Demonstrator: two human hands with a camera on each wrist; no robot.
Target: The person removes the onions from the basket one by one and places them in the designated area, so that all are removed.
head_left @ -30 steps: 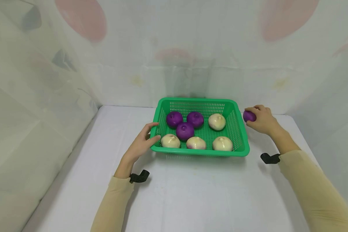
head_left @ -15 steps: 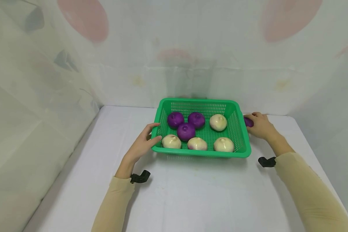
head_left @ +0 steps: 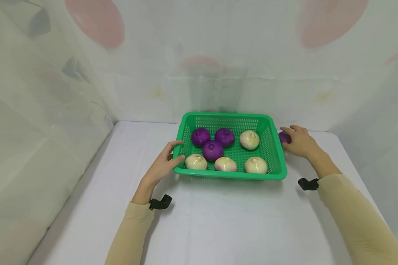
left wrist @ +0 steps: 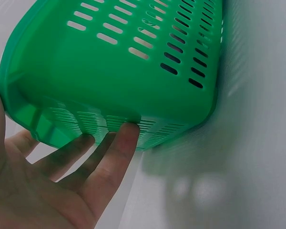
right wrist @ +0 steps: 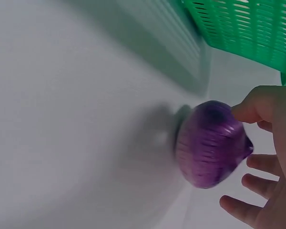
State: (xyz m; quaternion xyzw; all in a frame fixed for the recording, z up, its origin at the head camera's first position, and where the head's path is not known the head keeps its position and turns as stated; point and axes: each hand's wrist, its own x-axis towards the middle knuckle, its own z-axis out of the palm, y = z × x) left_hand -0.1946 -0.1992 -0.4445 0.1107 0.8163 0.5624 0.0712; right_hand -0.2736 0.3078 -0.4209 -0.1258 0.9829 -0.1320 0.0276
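Observation:
My left hand [head_left: 162, 163] holds the left end of a green plastic basket [head_left: 230, 175], thumb and index finger over its rim. In the left wrist view the other fingers [left wrist: 117, 162] lie against the basket's outer wall. Just past the basket's right end, my right hand [head_left: 300, 141] is around a purple onion [head_left: 284, 137]. The right wrist view shows the thumb at the onion [right wrist: 212, 145], with the other fingers [right wrist: 240, 210] spread apart from it. The onion sits on the white table, its pointed tip towards the palm.
Inside the basket, purple onions [head_left: 213, 150] cluster at the back left. Several white, turnip-like vegetables [head_left: 256, 165] lie along the front and at the back right. White cloth [head_left: 268, 84] hangs behind the table [head_left: 225, 228], and more cloth walls its sides.
My right hand has lowered the purple onion beside the basket, then its fingers have loosened and lifted slightly from it. My left hand has stayed on the basket.

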